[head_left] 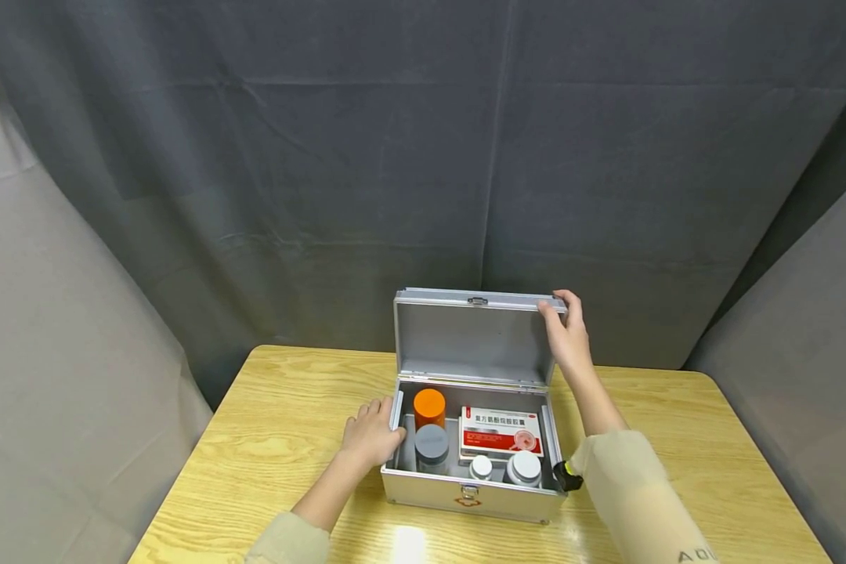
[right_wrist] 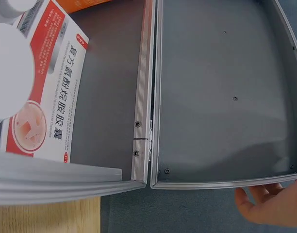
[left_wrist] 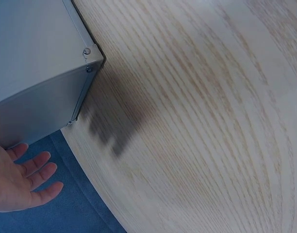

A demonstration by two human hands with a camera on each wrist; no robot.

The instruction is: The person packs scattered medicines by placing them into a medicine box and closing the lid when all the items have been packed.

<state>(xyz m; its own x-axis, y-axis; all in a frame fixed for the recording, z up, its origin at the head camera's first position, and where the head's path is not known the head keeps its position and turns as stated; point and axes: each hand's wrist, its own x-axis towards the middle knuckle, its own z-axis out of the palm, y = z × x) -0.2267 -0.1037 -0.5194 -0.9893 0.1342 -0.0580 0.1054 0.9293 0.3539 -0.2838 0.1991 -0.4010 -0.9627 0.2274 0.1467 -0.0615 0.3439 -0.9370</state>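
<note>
A silver medicine case (head_left: 430, 491) stands on the table with its lid (head_left: 475, 341) raised. My right hand (head_left: 569, 337) holds the lid's upper right corner, thumb in front and fingers behind the edge. At the case's left wall rests my left hand (head_left: 374, 432), its thumb by the rim; in the left wrist view its fingers (left_wrist: 39, 177) are loosely spread. Inside are an orange-capped bottle (head_left: 429, 405), a grey-capped bottle (head_left: 432, 444), a small white-capped bottle (head_left: 480, 468), a larger white bottle (head_left: 525, 468) and a red and white medicine box (head_left: 502, 430).
The wooden table (head_left: 282, 415) extends on both sides of the case. A dark grey curtain (head_left: 324, 196) hangs behind it, with lighter cloth (head_left: 63, 352) at the sides. A black strap (head_left: 567, 476) shows at the right sleeve, near the case's front right corner.
</note>
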